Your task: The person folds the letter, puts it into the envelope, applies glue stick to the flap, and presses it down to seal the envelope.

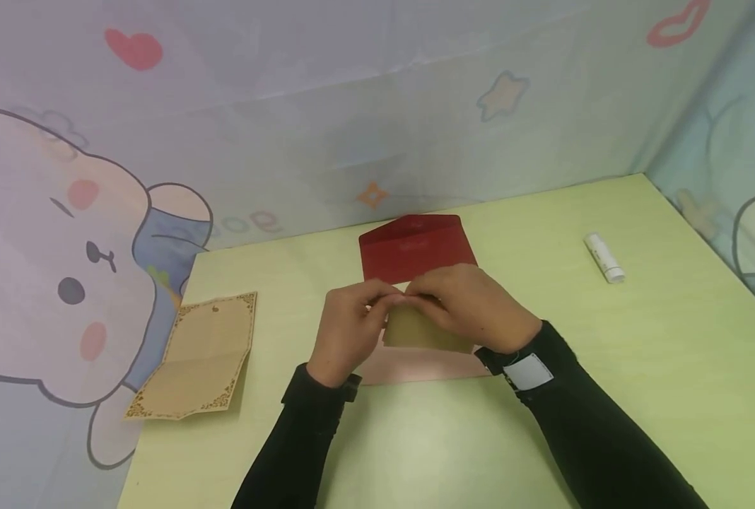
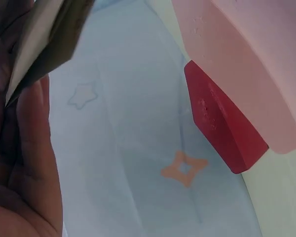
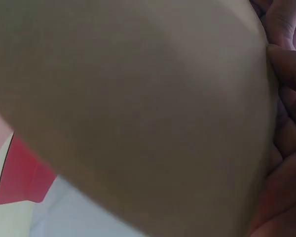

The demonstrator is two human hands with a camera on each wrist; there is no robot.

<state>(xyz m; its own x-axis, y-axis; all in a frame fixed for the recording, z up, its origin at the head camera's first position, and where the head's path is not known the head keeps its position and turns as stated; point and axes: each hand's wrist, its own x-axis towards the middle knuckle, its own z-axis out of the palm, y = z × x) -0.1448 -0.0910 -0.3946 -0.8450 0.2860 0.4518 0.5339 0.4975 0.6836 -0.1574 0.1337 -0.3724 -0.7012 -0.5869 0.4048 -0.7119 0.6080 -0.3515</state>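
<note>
Both hands meet over the middle of the table, pinching the upper edge of a tan sheet of paper (image 1: 428,332) between fingertips and thumbs. My left hand (image 1: 354,329) is at the edge's left part, and my right hand (image 1: 476,307) grips just beside it. In the left wrist view the paper (image 2: 56,49) appears folded, with layers slightly apart. Its broad face (image 3: 138,113) fills most of the right wrist view. Beneath the hands lies a pink envelope (image 1: 428,366), partly covered. Behind it a red envelope (image 1: 416,254) lies with its flap raised.
At the left of the table stands a creased tan letter sheet (image 1: 206,353) with ornate brown corners, partly lifted off the surface. A white glue stick (image 1: 604,259) lies at the right. A printed cloth (image 1: 326,127) hangs along the table's back edge.
</note>
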